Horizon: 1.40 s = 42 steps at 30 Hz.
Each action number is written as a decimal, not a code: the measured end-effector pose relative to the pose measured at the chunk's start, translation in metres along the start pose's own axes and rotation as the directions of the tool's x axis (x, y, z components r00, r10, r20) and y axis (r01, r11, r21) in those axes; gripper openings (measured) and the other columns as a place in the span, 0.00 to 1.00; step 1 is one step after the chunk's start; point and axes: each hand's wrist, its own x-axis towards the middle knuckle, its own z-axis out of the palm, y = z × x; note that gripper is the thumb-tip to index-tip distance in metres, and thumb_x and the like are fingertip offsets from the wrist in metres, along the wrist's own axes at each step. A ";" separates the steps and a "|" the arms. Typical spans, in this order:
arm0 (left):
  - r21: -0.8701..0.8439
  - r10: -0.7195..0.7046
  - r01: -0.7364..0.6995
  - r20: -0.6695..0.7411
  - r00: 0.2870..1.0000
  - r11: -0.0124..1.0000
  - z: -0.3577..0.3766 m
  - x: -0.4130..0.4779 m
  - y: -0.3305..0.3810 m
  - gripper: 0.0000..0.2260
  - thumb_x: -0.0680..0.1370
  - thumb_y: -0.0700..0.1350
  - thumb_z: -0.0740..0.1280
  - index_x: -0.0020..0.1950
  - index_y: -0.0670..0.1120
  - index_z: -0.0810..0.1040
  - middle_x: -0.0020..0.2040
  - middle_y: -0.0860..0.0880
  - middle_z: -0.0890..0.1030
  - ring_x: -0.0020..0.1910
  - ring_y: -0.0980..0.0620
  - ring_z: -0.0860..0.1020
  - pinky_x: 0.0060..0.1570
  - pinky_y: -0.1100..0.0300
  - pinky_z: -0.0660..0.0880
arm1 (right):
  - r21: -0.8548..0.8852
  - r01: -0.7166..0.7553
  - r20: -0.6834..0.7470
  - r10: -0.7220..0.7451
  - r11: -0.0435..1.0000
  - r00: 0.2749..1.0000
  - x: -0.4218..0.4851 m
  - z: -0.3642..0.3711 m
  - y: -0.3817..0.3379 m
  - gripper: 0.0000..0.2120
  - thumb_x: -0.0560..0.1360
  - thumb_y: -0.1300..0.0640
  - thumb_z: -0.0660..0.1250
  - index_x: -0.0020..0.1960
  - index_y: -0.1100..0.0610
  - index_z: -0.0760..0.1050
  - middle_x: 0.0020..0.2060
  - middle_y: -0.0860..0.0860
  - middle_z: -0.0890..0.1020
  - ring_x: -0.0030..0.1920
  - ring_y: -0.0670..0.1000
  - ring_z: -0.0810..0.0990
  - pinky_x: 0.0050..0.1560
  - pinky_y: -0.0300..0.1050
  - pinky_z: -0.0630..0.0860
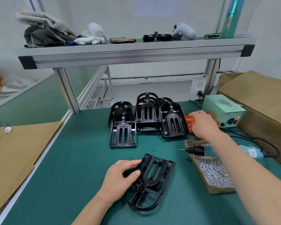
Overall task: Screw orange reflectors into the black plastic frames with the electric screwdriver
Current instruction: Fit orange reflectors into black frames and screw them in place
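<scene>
White walls (152, 17); aluminium shelf (136, 52) over green bench (71, 159).

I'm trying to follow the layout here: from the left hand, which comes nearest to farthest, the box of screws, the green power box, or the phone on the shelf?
Measured from the left hand:
1. Box of screws, to its right on the mat.
2. Green power box, farther back on the right.
3. Phone, up on the shelf at the back.

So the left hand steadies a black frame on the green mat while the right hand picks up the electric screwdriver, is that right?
Not quite. In the head view the right hand reaches into the orange reflectors, not the electric screwdriver, which lies untouched across the screw box. The left hand does steady a black frame on the green mat.
</scene>
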 end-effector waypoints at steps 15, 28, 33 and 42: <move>0.062 0.051 -0.051 0.006 0.999 0.997 -0.001 -0.001 0.001 0.25 0.77 0.36 0.66 0.63 0.65 0.77 0.49 0.60 0.77 0.47 0.57 0.75 0.54 0.68 0.70 | -0.318 0.022 0.061 -0.003 0.948 0.998 0.020 0.022 0.026 0.20 0.77 0.52 0.70 0.69 0.51 0.74 0.62 0.57 0.72 0.63 0.61 0.70 0.62 0.57 0.75; 0.350 -0.017 0.003 0.037 0.999 0.937 0.002 0.000 0.006 0.24 0.73 0.40 0.64 0.52 0.73 0.78 0.71 0.70 0.65 0.37 0.66 0.76 0.48 0.68 0.69 | 0.172 -0.138 -0.115 0.159 0.975 0.981 0.005 0.018 0.032 0.24 0.75 0.56 0.73 0.67 0.61 0.68 0.63 0.60 0.69 0.56 0.63 0.77 0.59 0.56 0.74; 0.456 0.028 -0.047 0.050 0.998 0.889 0.008 -0.008 0.012 0.16 0.67 0.56 0.61 0.54 0.66 0.74 0.65 0.69 0.62 0.34 0.60 0.74 0.43 0.63 0.68 | 0.340 -0.025 -0.191 0.095 0.940 0.977 -0.014 0.005 0.011 0.20 0.72 0.55 0.76 0.58 0.52 0.71 0.54 0.55 0.82 0.50 0.57 0.79 0.54 0.52 0.75; 0.533 0.162 -0.169 0.059 0.985 0.829 0.015 -0.020 0.012 0.21 0.66 0.61 0.65 0.57 0.59 0.70 0.55 0.56 0.63 0.48 0.55 0.70 0.50 0.59 0.71 | 0.608 0.286 -0.197 -0.209 0.740 0.958 -0.092 0.014 -0.058 0.12 0.75 0.64 0.72 0.53 0.49 0.79 0.41 0.43 0.85 0.39 0.46 0.84 0.47 0.47 0.82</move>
